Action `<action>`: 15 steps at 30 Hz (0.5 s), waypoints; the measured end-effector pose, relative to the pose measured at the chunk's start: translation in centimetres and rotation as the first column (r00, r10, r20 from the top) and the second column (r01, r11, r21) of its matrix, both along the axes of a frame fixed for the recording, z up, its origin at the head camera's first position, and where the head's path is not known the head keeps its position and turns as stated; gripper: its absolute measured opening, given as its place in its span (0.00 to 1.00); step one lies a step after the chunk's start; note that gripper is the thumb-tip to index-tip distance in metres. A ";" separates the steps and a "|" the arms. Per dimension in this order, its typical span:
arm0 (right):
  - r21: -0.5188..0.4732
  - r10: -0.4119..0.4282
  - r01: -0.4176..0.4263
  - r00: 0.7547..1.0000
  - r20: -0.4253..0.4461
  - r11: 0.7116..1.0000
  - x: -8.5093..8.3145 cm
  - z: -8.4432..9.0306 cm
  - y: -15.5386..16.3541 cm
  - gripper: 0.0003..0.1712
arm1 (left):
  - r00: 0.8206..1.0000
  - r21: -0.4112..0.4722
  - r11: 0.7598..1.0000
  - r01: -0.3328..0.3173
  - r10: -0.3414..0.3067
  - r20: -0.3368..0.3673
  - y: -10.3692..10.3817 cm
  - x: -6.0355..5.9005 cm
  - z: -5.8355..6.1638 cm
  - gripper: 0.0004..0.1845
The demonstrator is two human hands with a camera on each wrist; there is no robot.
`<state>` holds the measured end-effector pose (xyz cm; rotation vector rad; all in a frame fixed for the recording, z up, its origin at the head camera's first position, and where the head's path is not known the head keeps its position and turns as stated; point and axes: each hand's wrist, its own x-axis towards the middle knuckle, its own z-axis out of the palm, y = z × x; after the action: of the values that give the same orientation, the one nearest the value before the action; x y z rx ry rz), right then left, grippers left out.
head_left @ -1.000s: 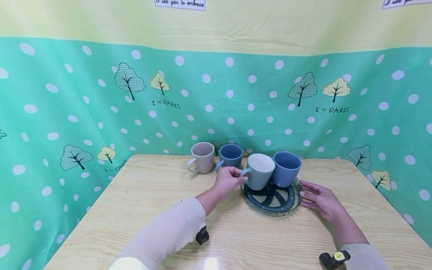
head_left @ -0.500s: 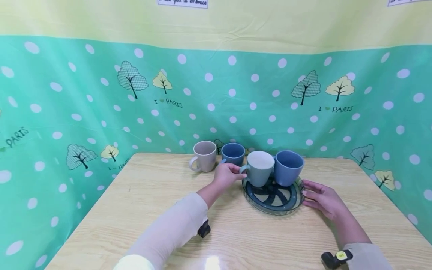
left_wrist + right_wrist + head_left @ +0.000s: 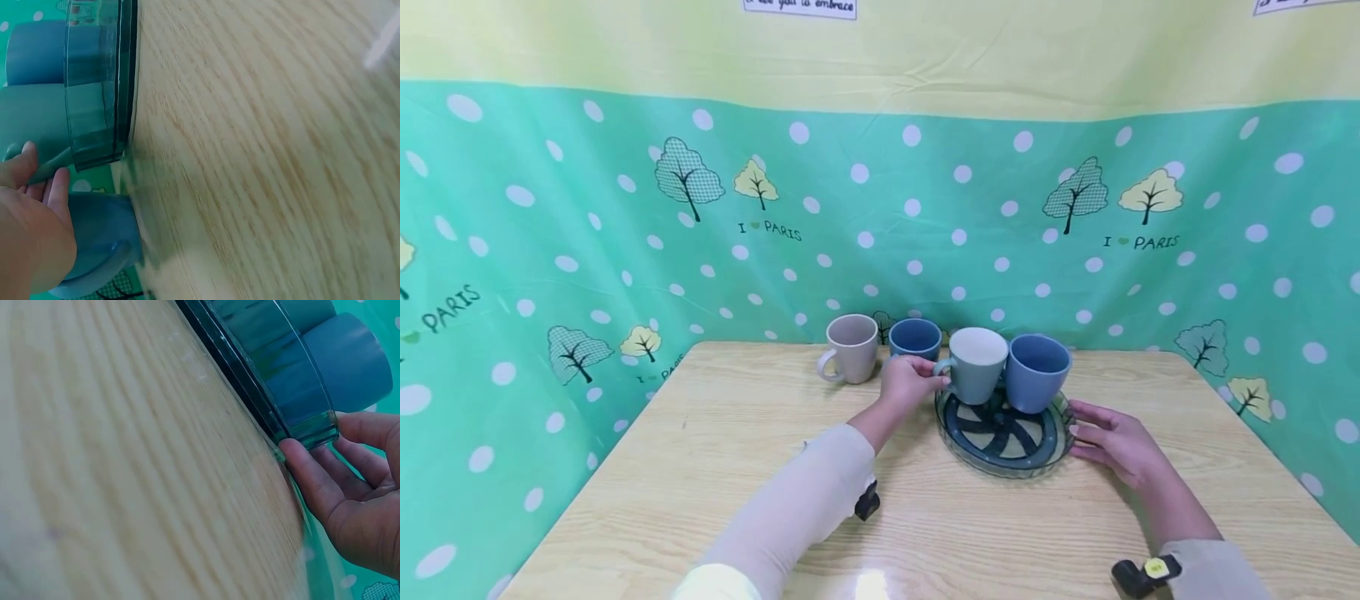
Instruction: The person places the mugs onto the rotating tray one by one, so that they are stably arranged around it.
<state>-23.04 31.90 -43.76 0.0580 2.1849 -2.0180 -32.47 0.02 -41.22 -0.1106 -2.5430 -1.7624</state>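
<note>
The left hand [image 3: 908, 385] pinches the handle of a grey-green mug [image 3: 979, 371], upright at the left back of a round glass tray [image 3: 1006, 465]. Through the tray's wall in the left wrist view, the mug's lower part shows; whether its base touches the tray floor, I cannot tell. Inside the tray, to the right, stands a blue mug [image 3: 1036, 379]. Against the tray's right wall, the right hand [image 3: 1116, 446] holds it with spread, bent fingers [image 3: 309, 472], one digit at the rim and another low by the base.
Behind the left hand stands a darker blue mug [image 3: 917, 333], partly hidden. A pale grey-pink mug [image 3: 853, 354] is left of it, handle facing left. The wooden table [image 3: 737, 433] ends at a green dotted curtain [image 3: 820, 200].
The left hand has shifted the grey-green mug slightly back, away from the person, beside the blue mug. The right hand has stayed at the tray's wall.
</note>
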 end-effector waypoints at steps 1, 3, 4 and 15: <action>-0.002 0.000 0.000 1.000 -0.007 1.000 0.1 0.0 0.0 0.41 | 1.000 -0.007 1.000 -0.004 0.004 -0.010 0.0 -0.1 0.0 0.08; -0.002 -0.002 0.002 1.000 -0.019 1.000 0.2 -0.1 -0.2 0.40 | 1.000 -0.013 1.000 -0.009 0.008 -0.030 0.0 -0.2 -0.1 0.08; -0.003 -0.005 0.005 1.000 -0.025 1.000 0.2 -0.1 -0.3 0.40 | 0.999 -0.015 1.000 -0.011 0.011 -0.040 0.1 -0.2 -0.1 0.09; -0.012 -0.025 0.025 0.999 -0.033 1.000 0.7 0.0 -0.7 0.38 | 0.999 0.201 0.978 0.052 -0.047 -0.026 -0.4 0.6 -0.7 0.19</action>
<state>-22.30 31.15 -43.74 0.0509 2.2030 -2.0589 -31.91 -0.43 -41.89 -0.1851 -2.3501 -2.0130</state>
